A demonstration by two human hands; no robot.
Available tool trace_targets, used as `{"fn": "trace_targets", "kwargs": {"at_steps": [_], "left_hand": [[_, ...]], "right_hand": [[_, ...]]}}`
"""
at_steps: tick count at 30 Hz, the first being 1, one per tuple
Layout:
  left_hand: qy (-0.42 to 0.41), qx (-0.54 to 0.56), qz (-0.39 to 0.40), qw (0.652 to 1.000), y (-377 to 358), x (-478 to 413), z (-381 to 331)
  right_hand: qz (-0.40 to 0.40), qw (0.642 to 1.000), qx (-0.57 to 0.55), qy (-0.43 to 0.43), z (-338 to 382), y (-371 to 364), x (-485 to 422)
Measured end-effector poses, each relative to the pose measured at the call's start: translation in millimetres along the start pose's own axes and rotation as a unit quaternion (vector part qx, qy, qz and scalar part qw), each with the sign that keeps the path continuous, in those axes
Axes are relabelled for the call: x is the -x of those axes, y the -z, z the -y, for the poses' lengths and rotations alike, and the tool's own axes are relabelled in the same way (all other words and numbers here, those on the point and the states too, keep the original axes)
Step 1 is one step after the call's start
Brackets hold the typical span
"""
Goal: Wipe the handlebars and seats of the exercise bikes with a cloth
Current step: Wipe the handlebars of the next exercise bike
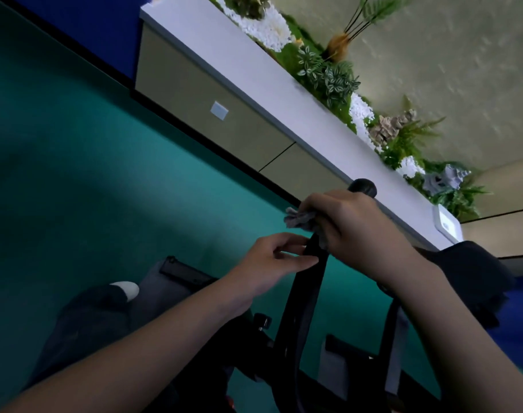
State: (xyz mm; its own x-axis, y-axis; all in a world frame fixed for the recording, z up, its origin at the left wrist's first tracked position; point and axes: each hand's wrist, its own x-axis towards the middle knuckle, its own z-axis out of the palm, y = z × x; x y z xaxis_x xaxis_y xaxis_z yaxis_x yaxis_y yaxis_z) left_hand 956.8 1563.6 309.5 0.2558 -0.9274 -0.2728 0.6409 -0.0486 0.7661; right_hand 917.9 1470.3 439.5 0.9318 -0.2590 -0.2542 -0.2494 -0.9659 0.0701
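Observation:
A black handlebar (302,290) of an exercise bike rises from the lower middle to a rounded end (363,186). My right hand (349,225) grips a crumpled grey cloth (302,219) wrapped around the bar just below that end. My left hand (272,263) sits lower on the same bar, thumb and fingers pinching it from the left. A second black handlebar end (474,275) shows at the right, partly behind my right forearm. The seat is not in view.
The bike's dark frame (263,347) fills the bottom. The floor (105,189) is teal. A long white-topped ledge (254,73) with beige panels runs diagonally behind, holding plants and white pebbles (328,76). A white device (446,223) lies on it near the right.

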Motion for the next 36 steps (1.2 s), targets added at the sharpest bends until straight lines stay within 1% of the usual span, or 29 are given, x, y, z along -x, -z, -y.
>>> {"fn": "trace_targets", "kwargs": {"at_steps": [4,6,7,8,10,11,12,14,16,17,18,20,23,25,27,29,31,32,36], "left_hand": [[-0.002,0.004,0.002,1.000,-1,2,3],[-0.002,0.012,0.002,1.000,-1,3,5],[0.001,0.016,0.002,1.000,0,3,7],[0.006,0.018,0.002,1.000,0,4,8],[0.014,0.007,0.001,1.000,1,4,10],[0.016,0.000,-0.001,1.000,2,4,10],[0.018,-0.005,0.000,1.000,3,4,9],[0.014,-0.004,0.004,1.000,3,4,7],[-0.001,-0.002,0.011,1.000,3,5,4],[-0.009,-0.004,0.015,1.000,3,5,2],[-0.015,-0.008,0.018,1.000,3,5,1],[-0.014,-0.034,0.023,0.999,5,4,-4],[-0.013,-0.118,0.011,0.993,8,-3,-14],[-0.027,-0.165,0.007,0.986,8,-8,-22],[-0.034,-0.202,0.009,0.979,7,-13,-28],[-0.033,-0.239,0.018,0.970,5,-17,-32],[-0.033,-0.267,0.033,0.962,2,-22,-36],[-0.034,-0.276,0.041,0.960,1,-24,-37],[-0.056,-0.302,0.055,0.950,-5,-32,-42]], "right_hand": [[0.018,1.000,-0.009,0.001,6,-12,3],[0.005,0.999,-0.046,0.001,9,-14,5],[-0.028,0.997,-0.073,-0.002,8,-13,6],[-0.077,0.993,-0.087,-0.007,5,-11,7],[-0.168,0.983,-0.071,-0.024,-7,-6,7],[-0.191,0.979,-0.058,-0.031,-12,-6,9],[-0.199,0.978,-0.052,-0.032,-15,-8,13],[-0.189,0.979,-0.067,-0.022,-10,-19,24],[-0.175,0.978,-0.110,-0.015,2,-35,35],[-0.180,0.974,-0.134,-0.021,7,-40,41],[-0.199,0.966,-0.159,-0.034,11,-44,46],[-0.271,0.937,-0.201,-0.090,16,-46,54],[-0.413,0.861,-0.209,-0.210,21,-45,61],[-0.481,0.806,-0.209,-0.274,24,-44,62],[-0.519,0.764,-0.208,-0.321,21,-41,59],[-0.537,0.732,-0.205,-0.364,14,-36,51],[-0.539,0.711,-0.216,-0.396,5,-30,41],[-0.531,0.708,-0.221,-0.409,1,-27,35],[-0.479,0.724,-0.212,-0.449,-12,-18,13]]}}
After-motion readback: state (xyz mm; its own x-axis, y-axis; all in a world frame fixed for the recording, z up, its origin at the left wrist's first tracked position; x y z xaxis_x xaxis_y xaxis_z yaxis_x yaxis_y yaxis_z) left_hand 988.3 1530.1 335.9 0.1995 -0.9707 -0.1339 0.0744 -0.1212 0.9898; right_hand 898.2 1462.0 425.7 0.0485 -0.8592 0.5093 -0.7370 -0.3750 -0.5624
